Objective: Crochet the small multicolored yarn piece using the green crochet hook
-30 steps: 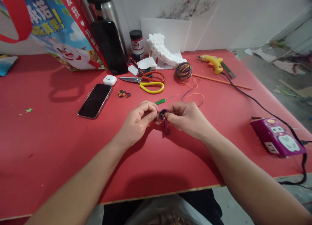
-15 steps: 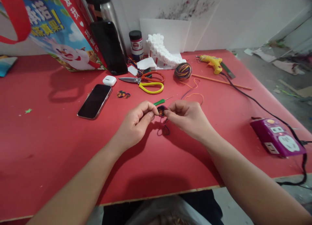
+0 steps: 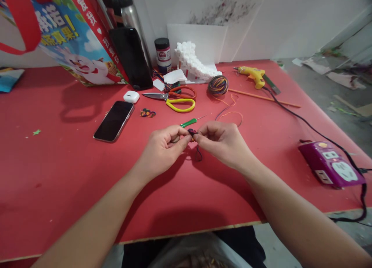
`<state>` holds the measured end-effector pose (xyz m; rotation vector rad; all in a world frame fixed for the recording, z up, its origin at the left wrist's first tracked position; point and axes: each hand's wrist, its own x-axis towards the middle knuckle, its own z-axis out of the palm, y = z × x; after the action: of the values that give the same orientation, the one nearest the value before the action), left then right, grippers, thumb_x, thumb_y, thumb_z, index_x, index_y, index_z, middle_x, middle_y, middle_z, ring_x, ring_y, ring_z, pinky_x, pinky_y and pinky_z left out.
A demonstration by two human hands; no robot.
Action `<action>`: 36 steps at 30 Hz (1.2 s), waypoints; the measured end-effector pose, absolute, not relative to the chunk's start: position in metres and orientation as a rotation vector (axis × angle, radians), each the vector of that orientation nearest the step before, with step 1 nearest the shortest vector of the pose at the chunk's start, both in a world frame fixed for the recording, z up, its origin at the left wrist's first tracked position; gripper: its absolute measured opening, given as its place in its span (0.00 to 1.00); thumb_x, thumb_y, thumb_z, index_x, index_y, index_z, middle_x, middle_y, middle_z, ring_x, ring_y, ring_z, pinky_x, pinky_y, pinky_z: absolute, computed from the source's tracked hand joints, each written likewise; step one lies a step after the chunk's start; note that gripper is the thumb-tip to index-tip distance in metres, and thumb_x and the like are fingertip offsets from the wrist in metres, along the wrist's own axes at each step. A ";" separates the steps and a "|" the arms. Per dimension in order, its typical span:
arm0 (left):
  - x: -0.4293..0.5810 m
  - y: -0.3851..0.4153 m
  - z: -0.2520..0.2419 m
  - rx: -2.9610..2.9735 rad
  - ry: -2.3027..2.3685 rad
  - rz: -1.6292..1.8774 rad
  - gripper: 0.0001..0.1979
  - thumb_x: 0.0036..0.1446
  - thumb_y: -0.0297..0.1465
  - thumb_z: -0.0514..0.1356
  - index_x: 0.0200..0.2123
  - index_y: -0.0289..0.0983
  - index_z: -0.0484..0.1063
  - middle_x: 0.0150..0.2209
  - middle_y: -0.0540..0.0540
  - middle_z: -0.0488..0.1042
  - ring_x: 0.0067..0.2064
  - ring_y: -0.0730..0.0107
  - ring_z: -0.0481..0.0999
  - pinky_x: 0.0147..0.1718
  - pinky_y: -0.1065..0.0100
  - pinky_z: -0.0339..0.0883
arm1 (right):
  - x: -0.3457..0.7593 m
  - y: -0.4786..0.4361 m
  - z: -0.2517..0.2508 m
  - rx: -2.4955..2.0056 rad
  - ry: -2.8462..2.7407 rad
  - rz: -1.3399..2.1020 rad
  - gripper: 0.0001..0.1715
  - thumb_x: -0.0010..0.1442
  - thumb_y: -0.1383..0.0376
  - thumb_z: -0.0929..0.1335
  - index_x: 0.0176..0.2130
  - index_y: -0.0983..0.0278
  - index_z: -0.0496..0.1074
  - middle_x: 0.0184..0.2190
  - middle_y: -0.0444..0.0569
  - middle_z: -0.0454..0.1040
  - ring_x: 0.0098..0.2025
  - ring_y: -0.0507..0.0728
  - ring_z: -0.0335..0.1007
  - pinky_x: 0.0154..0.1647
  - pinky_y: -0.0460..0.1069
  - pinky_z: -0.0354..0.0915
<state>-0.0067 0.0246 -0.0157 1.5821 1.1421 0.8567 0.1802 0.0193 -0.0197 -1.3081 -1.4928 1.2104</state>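
Observation:
A small dark multicoloured crochet piece (image 3: 192,133) is pinched between my left hand (image 3: 164,146) and my right hand (image 3: 221,142), just above the red table. Fingers cover most of it. A dark yarn end dangles below in a loop. Beyond my left fingertips lies a green-handled crochet hook (image 3: 188,123), its metal tip pointing right. Thin yarn (image 3: 232,114) trails on the table behind my right hand, up to a multicoloured yarn ball (image 3: 217,85). Another small crochet piece (image 3: 148,113) lies farther left.
Scissors (image 3: 180,105) with red and yellow handles, a phone (image 3: 114,121) and a white earbud case (image 3: 131,97) lie behind my left hand. A yellow glue gun (image 3: 252,75) is at the back right, its cord running past a purple power box (image 3: 331,163). Bag and bottle stand back left.
My left fingers have closed in over the crochet piece, which is now folded or turned and shows less. The right hand has barely moved.

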 end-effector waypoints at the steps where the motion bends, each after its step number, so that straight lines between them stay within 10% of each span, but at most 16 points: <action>1: -0.006 0.025 -0.016 1.581 1.143 0.882 0.08 0.61 0.36 0.65 0.35 0.37 0.80 0.27 0.49 0.78 0.25 0.74 0.69 0.25 0.73 0.63 | 0.180 0.019 -0.019 -1.288 -1.496 1.217 0.09 0.54 0.60 0.70 0.25 0.62 0.72 0.20 0.45 0.74 0.22 0.52 0.68 0.23 0.47 0.60; 9: -0.003 0.023 -0.023 1.367 1.175 0.961 0.06 0.53 0.35 0.70 0.31 0.39 0.83 0.16 0.57 0.60 0.19 0.79 0.54 0.20 0.72 0.48 | 0.179 0.018 -0.019 -1.164 -1.499 1.282 0.07 0.57 0.63 0.70 0.28 0.62 0.72 0.22 0.43 0.74 0.23 0.52 0.68 0.24 0.47 0.63; 20: 0.000 0.028 -0.018 0.982 1.114 0.965 0.09 0.45 0.35 0.75 0.27 0.38 0.80 0.24 0.51 0.76 0.28 0.72 0.74 0.26 0.71 0.65 | 0.179 0.019 -0.032 -1.051 -1.789 0.779 0.17 0.61 0.68 0.71 0.51 0.62 0.76 0.42 0.50 0.76 0.36 0.54 0.73 0.38 0.52 0.72; 28: -0.005 0.027 -0.019 1.376 1.181 0.971 0.07 0.56 0.35 0.68 0.30 0.37 0.81 0.29 0.47 0.80 0.31 0.70 0.74 0.31 0.69 0.67 | 0.180 0.021 -0.037 -1.088 -1.734 0.871 0.17 0.64 0.70 0.68 0.51 0.61 0.78 0.44 0.50 0.84 0.43 0.58 0.81 0.43 0.52 0.75; 36: -0.010 0.027 -0.018 1.503 1.224 0.881 0.04 0.55 0.32 0.64 0.29 0.38 0.74 0.20 0.55 0.63 0.22 0.75 0.59 0.22 0.71 0.53 | 0.178 0.023 -0.037 -1.133 -1.634 1.022 0.12 0.61 0.69 0.69 0.42 0.62 0.83 0.39 0.50 0.86 0.39 0.57 0.82 0.43 0.53 0.75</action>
<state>-0.0103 0.0266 -0.0182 1.5034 1.2240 0.8813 0.1780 0.0230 -0.0371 -1.1333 -1.6344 1.0222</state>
